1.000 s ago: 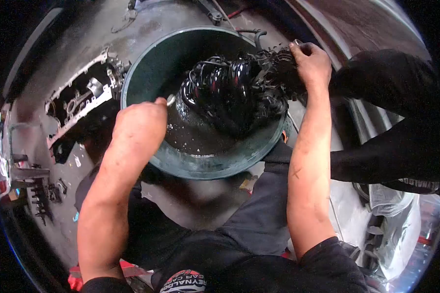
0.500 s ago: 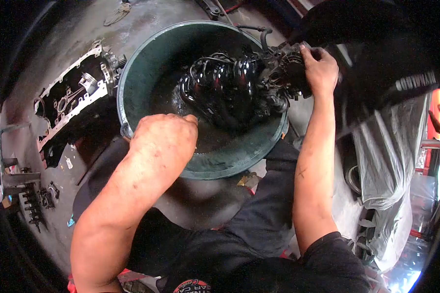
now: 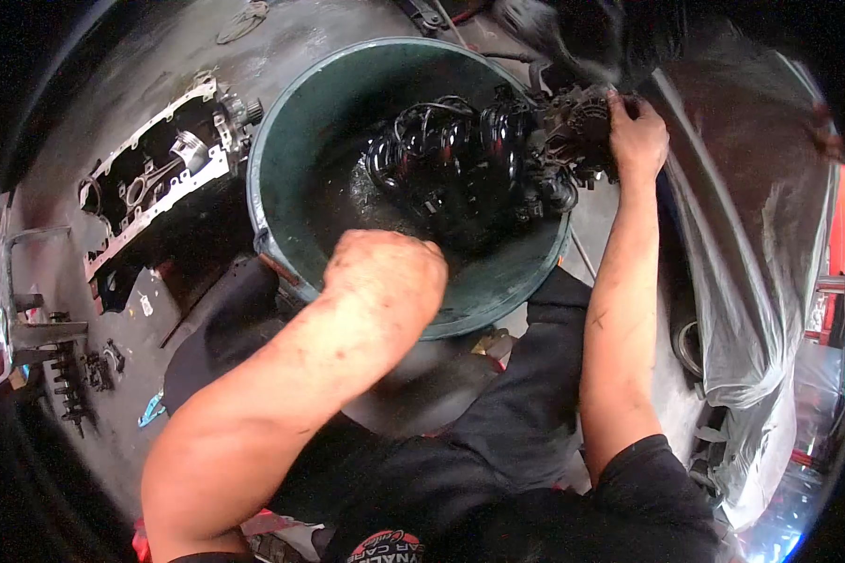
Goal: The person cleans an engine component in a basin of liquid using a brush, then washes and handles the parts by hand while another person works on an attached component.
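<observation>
A round green tub [image 3: 282, 141] holds dark liquid and a glossy black engine part [image 3: 441, 155] with curved tubes. At the tub's right rim is its ribbed, rough end [image 3: 577, 131], gripped at the outer edge by my right hand [image 3: 640, 141], thumb and fingers bent onto it. My left hand [image 3: 385, 277] is closed above the near side of the tub, knuckles up; its fingertips and anything within them are hidden.
An open engine block [image 3: 160, 174] with a piston lies on the floor to the left. Small metal parts [image 3: 69, 385] sit at the lower left. A grey plastic cover [image 3: 742, 310] hangs at the right. A dark blurred shape shows at the top right.
My left hand has moved right, from the tub's left side to its near side. My right hand keeps its hold on the part. The dark-clothed person at the right has moved away toward the top.
</observation>
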A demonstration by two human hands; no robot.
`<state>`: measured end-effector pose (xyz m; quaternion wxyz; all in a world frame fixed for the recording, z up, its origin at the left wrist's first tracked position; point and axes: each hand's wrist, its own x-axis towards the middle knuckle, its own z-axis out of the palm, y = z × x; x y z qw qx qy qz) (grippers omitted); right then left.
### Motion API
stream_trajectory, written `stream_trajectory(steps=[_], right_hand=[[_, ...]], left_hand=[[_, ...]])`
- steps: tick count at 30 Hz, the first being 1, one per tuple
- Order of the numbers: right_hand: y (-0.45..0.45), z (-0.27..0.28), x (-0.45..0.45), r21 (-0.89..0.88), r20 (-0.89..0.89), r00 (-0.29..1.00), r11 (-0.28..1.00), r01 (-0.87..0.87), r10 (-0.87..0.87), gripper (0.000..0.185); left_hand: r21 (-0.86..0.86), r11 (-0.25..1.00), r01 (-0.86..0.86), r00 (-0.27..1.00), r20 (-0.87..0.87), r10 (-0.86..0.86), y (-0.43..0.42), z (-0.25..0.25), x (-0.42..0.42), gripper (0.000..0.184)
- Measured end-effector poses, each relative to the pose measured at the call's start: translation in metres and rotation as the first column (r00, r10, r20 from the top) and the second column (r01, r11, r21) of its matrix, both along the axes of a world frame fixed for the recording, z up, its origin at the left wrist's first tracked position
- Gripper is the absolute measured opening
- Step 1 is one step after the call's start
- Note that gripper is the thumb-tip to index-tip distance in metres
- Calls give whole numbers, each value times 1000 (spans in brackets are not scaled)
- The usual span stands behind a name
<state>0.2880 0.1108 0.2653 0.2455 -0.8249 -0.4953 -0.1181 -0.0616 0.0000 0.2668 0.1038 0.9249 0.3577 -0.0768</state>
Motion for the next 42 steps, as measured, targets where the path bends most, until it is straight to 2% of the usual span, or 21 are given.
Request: stream_trajectory(steps=[4, 8, 12, 18, 19, 22, 30, 32, 34, 35, 36, 37, 38, 39, 40, 42], right_hand=[[-2, 4, -3, -56, 24, 999, 998, 27, -25, 56], [-1, 3, -3, -124, 46, 998, 991, 39, -34, 61], [-5, 7, -10, -160, 44, 999, 987, 15, -8, 63], [-1, -6, -1, -98, 131, 991, 995, -22, 34, 60], [-2, -4, -8, -106, 156, 988, 994, 16, 0, 57], [-1, -3, -6, -127, 137, 990, 992, -20, 38, 57], [-5, -1, -14, -148, 174, 984, 987, 60, -33, 60], [2, -21, 1, -59, 319, 945, 993, 99, -75, 61], [-10, 8, -20, -214, 80, 995, 975, 67, -50, 65], [-9, 0, -12, -177, 120, 992, 983, 47, -26, 67], [-9, -5, -9, -155, 150, 989, 988, 28, -5, 67], [-7, -6, -7, -184, 173, 985, 982, 43, -11, 70], [-4, -8, -5, -218, 150, 988, 974, 62, -30, 73], [-4, -7, -2, -218, 92, 995, 975, 45, -25, 73], [0, -21, 11, -181, 95, 995, 983, 31, -14, 71], [1, -21, 9, -166, 98, 995, 986, 18, -2, 70]], left_hand=[[-117, 993, 15, 996, -83, -25, -8, 8, 9, 16], [-142, 990, -10, 997, -83, -2, -6, 4, 6, 15], [-64, 998, 15, 999, -33, -17, -7, -5, -1, 15], [-8, 1000, 29, 999, 33, -29, 0, -3, -5, 16], [-6, 1000, 31, 999, 31, -31, 0, -4, -6, 17], [-24, 998, 54, 998, 16, -54, 3, -9, -6, 18], [-20, 998, 58, 993, 100, -56, 10, -21, -5, 22], [-34, 999, 17, 994, 110, -14, 13, -26, -5, 22], [-120, 992, -30, 1000, -7, 30, 16, -28, -1, 22], [-120, 993, -7, 1000, 7, 8, 19, -37, 0, 20], [-234, 971, -40, 994, -109, 15, 24, -21, 6, 20], [-153, 988, -22, 999, -44, 15, 25, -36, 6, 20], [-115, 991, -65, 994, -93, 54, 25, -35, 10, 20], [-97, 993, -74, 996, -53, 69, 26, -36, 9, 20], [-78, 994, -79, 993, -93, 72, 26, -34, 11, 20], [-33, 998, -46, 999, -9, 46, 29, -52, 8, 20]])
